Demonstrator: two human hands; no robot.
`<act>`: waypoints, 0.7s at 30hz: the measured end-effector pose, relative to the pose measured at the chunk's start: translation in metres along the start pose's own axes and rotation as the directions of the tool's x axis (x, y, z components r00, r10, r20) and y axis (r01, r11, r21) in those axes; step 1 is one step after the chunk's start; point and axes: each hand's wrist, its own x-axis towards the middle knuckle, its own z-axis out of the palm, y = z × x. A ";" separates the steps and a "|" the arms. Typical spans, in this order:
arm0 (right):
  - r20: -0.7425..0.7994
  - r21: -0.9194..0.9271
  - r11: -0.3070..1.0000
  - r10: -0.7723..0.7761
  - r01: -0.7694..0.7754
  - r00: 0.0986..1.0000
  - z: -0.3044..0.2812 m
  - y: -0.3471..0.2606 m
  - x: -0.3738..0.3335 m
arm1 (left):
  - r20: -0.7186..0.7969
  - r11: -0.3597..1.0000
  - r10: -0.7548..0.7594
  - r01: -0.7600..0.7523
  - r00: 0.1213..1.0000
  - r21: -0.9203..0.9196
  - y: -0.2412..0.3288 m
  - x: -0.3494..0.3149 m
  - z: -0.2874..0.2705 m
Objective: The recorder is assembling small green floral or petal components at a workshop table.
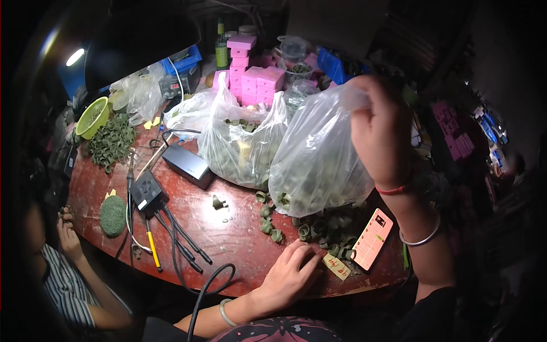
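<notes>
Fingers of the person's right hand (380, 134) are drawn together on the upper edge of a clear plastic bag (319, 162), raised above the table, presumably because such a limp film would slump without being held up. The bag stands right of the middle of the red table (242, 236), its lower part resting near loose green curled pieces (327, 225). The left hand (292, 265) lies low at the table's near edge beside those pieces, fingers bent and slightly parted; whether they grip one cannot be told. A second plastic bag (242, 154) sits just to the left, apparently kept upright by the green pieces inside it. A phone (373, 239) lies screen up right of the pile, perhaps so its display can be read, with a yellow paper slip (336, 266) just beside it.
</notes>
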 end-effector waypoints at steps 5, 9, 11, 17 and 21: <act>0.047 0.012 1.000 -0.029 0.028 0.999 0.000 -0.004 0.002 | 0.109 0.963 0.269 -0.270 0.957 0.000 0.008 0.007 -0.014; 0.134 -0.010 0.998 -0.064 0.065 0.989 -0.002 -0.006 0.006 | 0.115 0.982 0.185 -0.189 0.976 0.028 0.002 0.008 -0.014; 0.029 -0.034 0.996 -0.084 0.085 0.996 -0.011 -0.005 0.012 | 0.095 0.987 0.160 -0.163 0.983 0.016 0.003 0.008 -0.012; 0.004 -0.071 0.996 -0.062 0.062 0.998 -0.031 0.005 0.020 | -0.007 0.995 0.093 -0.093 0.996 -0.040 0.003 0.009 -0.006; 0.004 -0.065 0.995 -0.075 0.075 0.997 -0.041 0.010 0.021 | -0.073 0.997 0.067 -0.070 0.995 -0.040 0.001 0.008 -0.008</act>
